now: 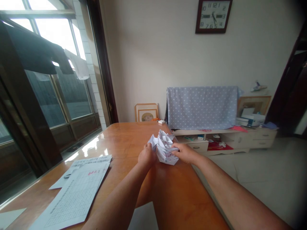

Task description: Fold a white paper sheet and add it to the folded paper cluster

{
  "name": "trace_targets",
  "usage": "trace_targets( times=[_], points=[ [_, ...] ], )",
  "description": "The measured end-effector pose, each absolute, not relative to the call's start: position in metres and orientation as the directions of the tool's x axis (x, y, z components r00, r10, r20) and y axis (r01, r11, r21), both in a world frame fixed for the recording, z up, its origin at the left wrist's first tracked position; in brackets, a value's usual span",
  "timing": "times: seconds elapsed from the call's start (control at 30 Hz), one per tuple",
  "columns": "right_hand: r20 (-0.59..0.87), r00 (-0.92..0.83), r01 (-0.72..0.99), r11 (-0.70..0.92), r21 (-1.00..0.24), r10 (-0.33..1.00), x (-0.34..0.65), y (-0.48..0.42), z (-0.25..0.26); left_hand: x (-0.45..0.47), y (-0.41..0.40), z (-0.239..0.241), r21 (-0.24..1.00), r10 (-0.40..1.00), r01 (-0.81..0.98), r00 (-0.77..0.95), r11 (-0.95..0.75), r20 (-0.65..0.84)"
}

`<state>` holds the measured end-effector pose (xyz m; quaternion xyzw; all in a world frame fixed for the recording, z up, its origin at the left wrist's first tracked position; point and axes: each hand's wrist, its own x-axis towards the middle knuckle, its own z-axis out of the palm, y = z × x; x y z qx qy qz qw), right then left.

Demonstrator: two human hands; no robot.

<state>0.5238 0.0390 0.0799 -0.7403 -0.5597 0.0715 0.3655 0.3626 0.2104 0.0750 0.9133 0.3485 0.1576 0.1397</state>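
A bundle of folded white paper pieces [164,147] with printed lines rests on the glossy wooden table [124,137], toward its far right edge. My left hand [146,156] is closed on the bundle's left side. On the right side, my right hand [184,152] pinches the stacked folds with thumb and fingers. Both forearms reach forward over the table.
Printed table sheets [76,188] lie on the table at the left, with a pen partly under them. A blank sheet [143,218] sits at the near edge. A small white box [161,121] stands at the far end. The tiled floor and a low cabinet [225,140] are to the right.
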Motion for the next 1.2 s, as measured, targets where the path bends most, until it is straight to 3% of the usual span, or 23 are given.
trace_targets(
  times=[0.7,1.2],
  points=[
    [0.517,0.424,0.882,-0.211,-0.420,0.744,0.494,0.059,0.073,0.342,0.213,0.078,0.405,0.737,0.632,0.648,-0.661,0.192],
    [0.465,0.540,0.837,-0.389,-0.385,0.701,0.464,0.088,0.076,0.330,0.205,0.080,0.397,0.735,0.634,0.651,-0.663,0.188]
  ],
)
